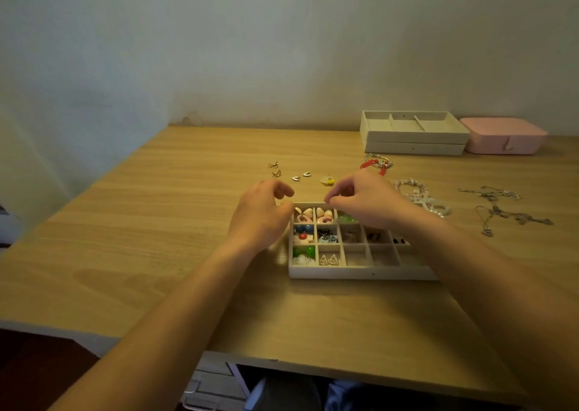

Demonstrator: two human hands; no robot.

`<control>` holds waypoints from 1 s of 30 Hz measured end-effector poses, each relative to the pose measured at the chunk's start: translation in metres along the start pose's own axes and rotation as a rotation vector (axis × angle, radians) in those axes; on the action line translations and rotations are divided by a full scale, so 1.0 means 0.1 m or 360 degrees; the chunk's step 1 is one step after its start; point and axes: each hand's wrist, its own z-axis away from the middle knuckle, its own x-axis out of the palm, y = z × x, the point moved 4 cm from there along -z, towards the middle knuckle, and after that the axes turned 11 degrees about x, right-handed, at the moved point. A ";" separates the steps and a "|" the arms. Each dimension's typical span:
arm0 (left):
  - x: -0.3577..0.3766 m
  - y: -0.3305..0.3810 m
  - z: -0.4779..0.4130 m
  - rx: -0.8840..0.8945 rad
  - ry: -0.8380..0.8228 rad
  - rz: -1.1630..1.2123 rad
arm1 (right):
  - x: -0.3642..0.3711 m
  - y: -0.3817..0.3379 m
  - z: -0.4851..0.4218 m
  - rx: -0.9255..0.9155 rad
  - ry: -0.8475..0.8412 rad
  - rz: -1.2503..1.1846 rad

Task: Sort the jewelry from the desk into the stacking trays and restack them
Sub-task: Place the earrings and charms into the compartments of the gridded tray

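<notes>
Head camera view: two bare forearms reach across a wooden counter (156, 222) toward a compartment tray (360, 273) near the front edge, its cells partly filled with earrings and coloured beads. The left hand (260, 216) hovers at the tray's far-left corner, fingers curled and loosely parted, holding nothing that can be seen. The right hand (366, 201) hangs over the tray's far row, thumb and fingertips pinched together; whether they hold anything cannot be told. Beyond lie loose earrings (296, 175), a yellow piece (326, 180), a red bracelet (374, 165), clear bead bracelets (419, 194) and silver chains (498, 210). Two stacked trays (413, 136) and a pink case (504, 135) stand at the wall.
</notes>
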 end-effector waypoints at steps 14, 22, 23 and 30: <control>0.30 -0.08 -1.02 0.0379 -0.0191 -0.0875 | -0.05 0.00 -0.80 0.0195 0.0102 -0.0202; 0.46 -0.06 -1.10 0.0413 -0.0397 -0.0983 | -0.10 0.11 -0.86 0.0208 0.0091 -0.0200; 0.46 -0.05 -1.09 0.0408 -0.0403 -0.0980 | -0.10 0.13 -0.84 0.0208 0.0089 -0.0196; 0.38 0.00 -1.03 0.0269 -0.0503 -0.0684 | -0.12 0.17 -0.67 0.0194 0.0063 -0.0234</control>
